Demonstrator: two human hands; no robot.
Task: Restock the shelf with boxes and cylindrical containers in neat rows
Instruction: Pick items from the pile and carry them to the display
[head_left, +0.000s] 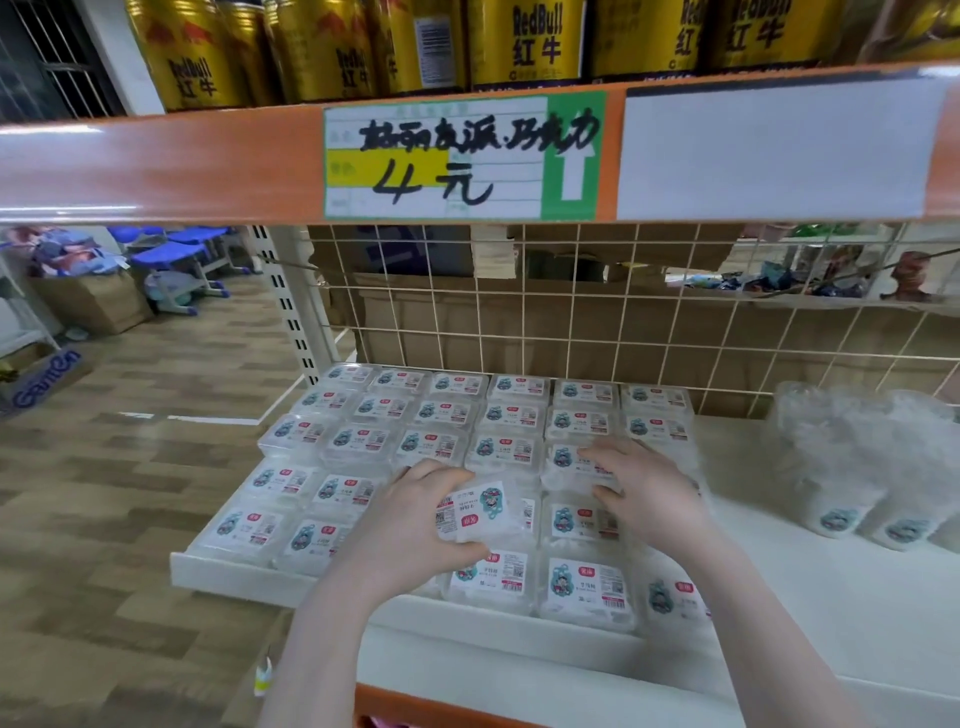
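**Placing one more clear box into the rows on the shelf**

We see a small clear plastic box (480, 512) with a white label and a cartoon sticker, held tilted above the middle of the grid, its label turned sideways compared with the boxes under it. The left hand (415, 525) has it in its grip, fingers curled over the far edge and thumb under the near edge, likely so the box can be turned square before it goes down.

The right hand (644, 493) lies flat just beside it, fingers straight and spread over boxes in the neighbouring column. We judge it is steadying or nudging them so the row stays straight; whether it presses or only touches, the soft picture does not let us say.

Under both hands lies the grid of boxes (447, 415), about six columns running from the wire mesh back (571, 322) to the front edge, labels all facing up and the same way, packed edge to edge so they keep in line.

The white shelf (779, 597) is bare to the right of the grid. Further right stand clear cylindrical containers (852, 467), stacked and wrapped in plastic, apparently waiting their turn.

Above, an orange shelf rail carries a handwritten price tag (462, 156), with gold cans (524, 41) on top.
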